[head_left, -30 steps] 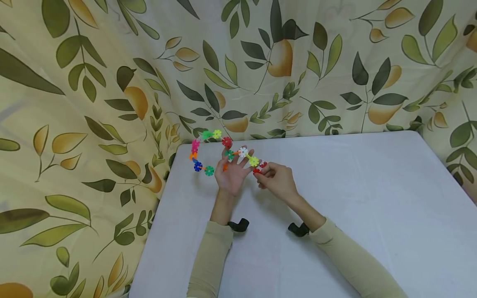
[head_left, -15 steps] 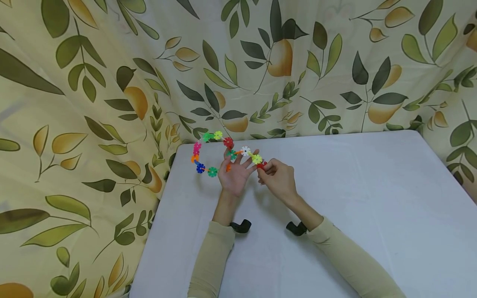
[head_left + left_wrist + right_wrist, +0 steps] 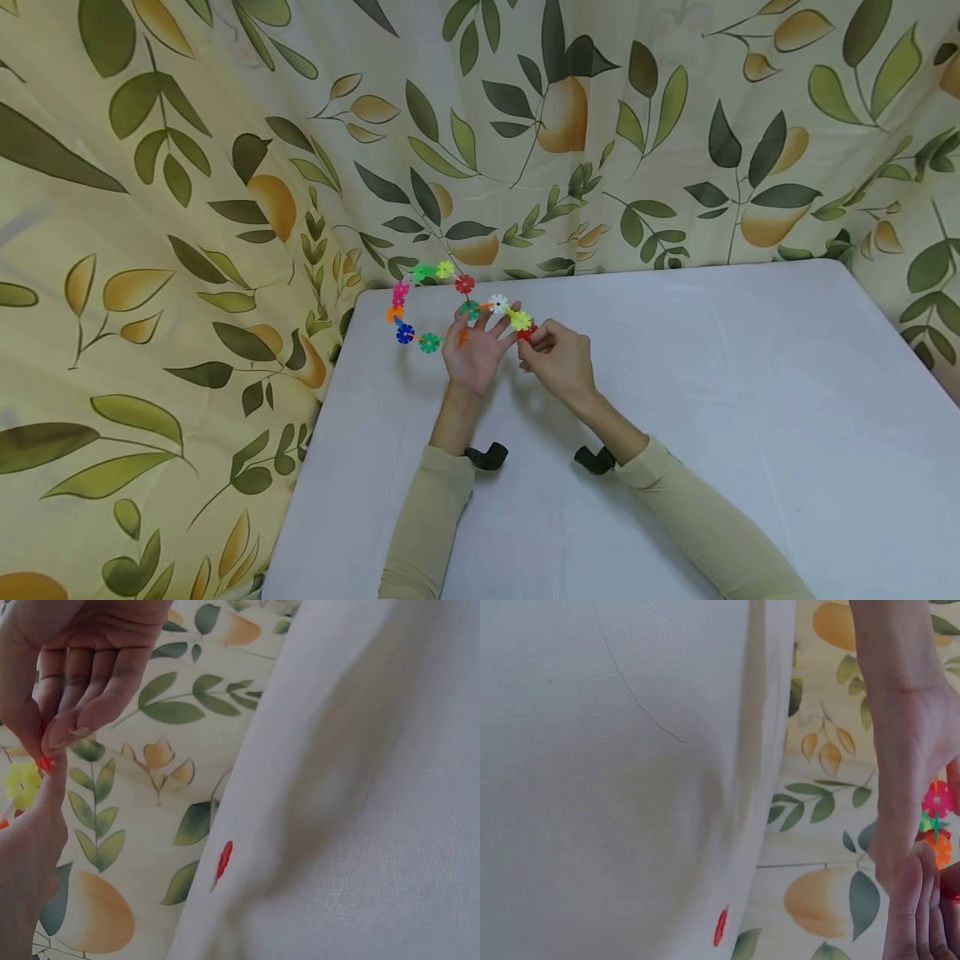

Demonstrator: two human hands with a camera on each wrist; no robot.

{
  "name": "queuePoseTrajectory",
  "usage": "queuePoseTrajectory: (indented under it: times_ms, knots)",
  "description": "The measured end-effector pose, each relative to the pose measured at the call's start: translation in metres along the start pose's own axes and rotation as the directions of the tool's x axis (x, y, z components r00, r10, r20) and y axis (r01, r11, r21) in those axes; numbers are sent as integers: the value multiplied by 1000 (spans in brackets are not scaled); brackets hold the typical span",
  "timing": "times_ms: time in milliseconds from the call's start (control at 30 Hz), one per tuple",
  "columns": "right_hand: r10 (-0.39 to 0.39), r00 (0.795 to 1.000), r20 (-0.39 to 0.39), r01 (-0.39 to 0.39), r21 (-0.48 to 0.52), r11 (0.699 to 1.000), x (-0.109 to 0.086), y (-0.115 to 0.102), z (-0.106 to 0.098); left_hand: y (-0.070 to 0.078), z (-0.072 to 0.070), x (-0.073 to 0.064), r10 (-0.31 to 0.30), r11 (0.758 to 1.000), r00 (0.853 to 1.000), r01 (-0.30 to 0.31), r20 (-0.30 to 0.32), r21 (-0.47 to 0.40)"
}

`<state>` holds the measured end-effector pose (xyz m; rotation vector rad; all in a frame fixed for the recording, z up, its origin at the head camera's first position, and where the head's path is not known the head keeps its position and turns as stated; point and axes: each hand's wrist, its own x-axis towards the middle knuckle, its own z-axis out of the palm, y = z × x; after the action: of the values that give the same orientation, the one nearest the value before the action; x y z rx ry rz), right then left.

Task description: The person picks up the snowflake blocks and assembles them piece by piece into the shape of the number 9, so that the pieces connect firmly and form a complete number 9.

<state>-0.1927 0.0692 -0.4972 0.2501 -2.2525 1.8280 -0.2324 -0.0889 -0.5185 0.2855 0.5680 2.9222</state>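
A chain of colourful notched plastic discs (image 3: 429,342) hangs in a loop behind and left of my left hand (image 3: 474,358). The left palm faces me, fingers spread, with discs passing behind and between the fingers. My right hand (image 3: 562,354) pinches a red disc (image 3: 527,332) at the chain's right end, beside a yellow disc (image 3: 520,320). In the left wrist view, the right fingertips and the left hand's edge meet at the red piece (image 3: 45,762). The right wrist view shows pink (image 3: 937,799) and orange (image 3: 939,847) discs beyond the hands.
A white-covered table (image 3: 712,400) lies below both hands. A small red piece (image 3: 224,859) shows near its edge in both wrist views. A leaf-patterned curtain (image 3: 652,125) stands behind and to the left. Black wrist mounts (image 3: 491,456) stick out from both wrists.
The left hand and chain have shifted slightly right, towards the right hand. Two red pieces that showed apart at the right fingertips now overlap as one.
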Motion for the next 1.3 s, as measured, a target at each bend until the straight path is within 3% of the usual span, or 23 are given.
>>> queuePoseTrajectory:
  times_ms: [133,433,733,933,1300]
  knots:
    - [2,1000,-15,-2,-24,1000,0,3,0,-2,0,0,2,1000,1000,-1,22,-11]
    - [-27,999,-45,24,-72,997,1,5,1,-2,3,0,48,998,998,-46,-46,48]
    - [-63,995,-79,57,-76,995,0,7,4,-4,2,-1,13,996,999,-17,49,87]
    - [-102,992,-78,95,-89,991,-1,7,6,-8,5,-3,44,998,999,-45,29,33]
    - [-164,986,-29,152,-246,957,-3,12,8,-15,11,-4,33,983,999,-31,-8,179]
